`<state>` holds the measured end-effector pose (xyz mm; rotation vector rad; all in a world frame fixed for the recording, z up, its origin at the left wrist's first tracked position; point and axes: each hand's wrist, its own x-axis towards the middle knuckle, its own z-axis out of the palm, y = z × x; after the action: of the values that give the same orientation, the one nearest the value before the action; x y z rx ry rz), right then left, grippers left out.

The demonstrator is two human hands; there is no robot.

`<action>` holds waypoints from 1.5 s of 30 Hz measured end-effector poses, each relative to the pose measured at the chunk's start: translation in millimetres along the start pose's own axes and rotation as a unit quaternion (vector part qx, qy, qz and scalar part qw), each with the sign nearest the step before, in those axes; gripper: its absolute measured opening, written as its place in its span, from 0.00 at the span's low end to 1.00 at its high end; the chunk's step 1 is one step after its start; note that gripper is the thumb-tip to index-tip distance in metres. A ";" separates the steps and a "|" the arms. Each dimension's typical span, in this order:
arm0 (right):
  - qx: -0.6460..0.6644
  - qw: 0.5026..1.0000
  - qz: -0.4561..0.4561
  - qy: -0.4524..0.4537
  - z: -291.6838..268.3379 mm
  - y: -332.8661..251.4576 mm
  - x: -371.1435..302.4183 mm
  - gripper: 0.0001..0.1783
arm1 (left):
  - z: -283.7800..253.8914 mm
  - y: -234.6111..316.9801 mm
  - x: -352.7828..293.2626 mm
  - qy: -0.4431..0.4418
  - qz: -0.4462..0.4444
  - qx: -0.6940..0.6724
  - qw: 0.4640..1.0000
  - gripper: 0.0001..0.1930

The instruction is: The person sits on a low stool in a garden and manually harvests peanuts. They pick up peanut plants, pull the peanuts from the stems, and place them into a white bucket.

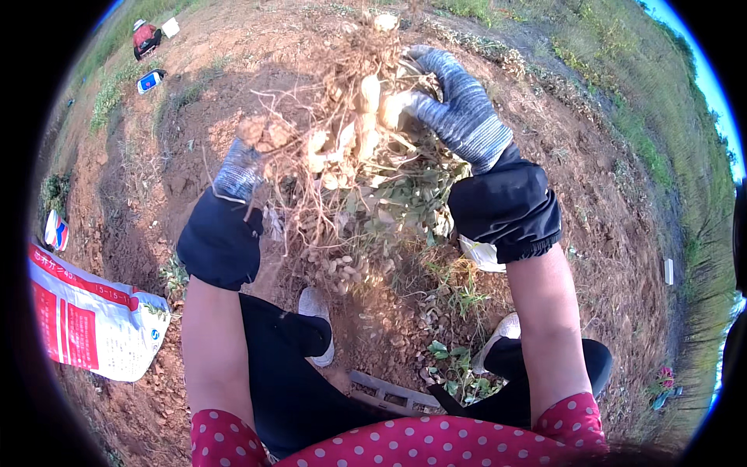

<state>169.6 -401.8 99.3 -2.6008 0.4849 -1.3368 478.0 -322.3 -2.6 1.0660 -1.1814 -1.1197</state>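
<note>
A clump of peanut plants is raised in front of me, its tangled roots and pale pods up close. My left hand, in a grey knitted glove, grips the bundle on its left side; roots and soil hide most of the fingers. On the right side, my right hand, gloved the same way, has its thumb and fingertips closed at a pale peanut pod on the clump. Leaves and loose peanuts lie beneath the bundle, between my feet.
A white and red printed sack lies at the left. Behind my feet is a grey plastic frame. A white item shows partly below my right cuff. Far left, another person crouches on the reddish soil.
</note>
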 end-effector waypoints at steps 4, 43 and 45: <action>0.128 0.984 0.104 -0.061 -51.8 -45.3 50.1 0.24 | 57.2 1.0 -2.1 0.056 -0.014 -0.064 0.996 0.23; 0.399 0.756 0.430 0.290 8.6 -35.1 -215.1 0.20 | 178.5 -74.3 -37.4 0.039 -0.170 -0.146 0.974 0.24; 0.421 0.736 0.442 0.294 4.4 -36.2 -216.8 0.19 | 177.0 -78.7 -36.2 0.044 -0.162 -0.174 0.970 0.23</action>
<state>62.8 -289.1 -56.2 -0.9377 0.8012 -1.4390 293.7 -303.0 -69.9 1.0409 -0.7180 -1.4559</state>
